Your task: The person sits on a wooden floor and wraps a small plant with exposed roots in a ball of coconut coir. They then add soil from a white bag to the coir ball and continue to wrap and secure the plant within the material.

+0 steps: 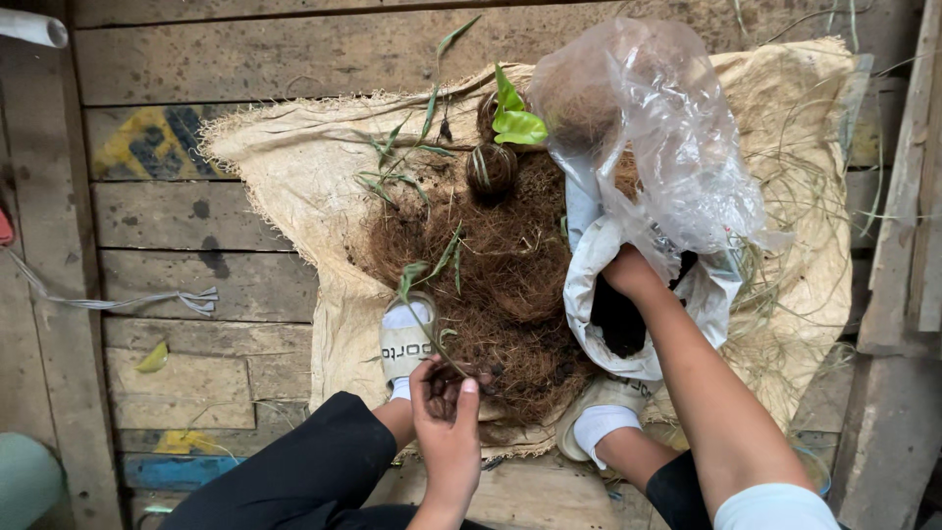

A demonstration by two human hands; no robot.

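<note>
Reddish-brown coconut fibre is lying heaped on a pale tan burlap sack. A bright lime-green leaf is glowing beside the cloudy clear plastic bag. The white bag is showing black soil inside. White slippers are peeking out against black trousers, over weathered grey-brown planks.

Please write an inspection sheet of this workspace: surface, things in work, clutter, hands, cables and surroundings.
Surface: burlap sack spread on wooden planks.
Things in work: brown fibre pile; white bag with dark soil inside; thin seedling; wrapped fibre ball with green leaves.
Clutter: clear plastic bag; loose dry grass; yellow leaf.
Hands: left hand cupped, holding the seedling stem; right hand reaches into the white bag, fingers hidden.
Cables: nothing seen; one cloth strip.
Surroundings: white pipe top left; the person's two sandalled feet.
</note>
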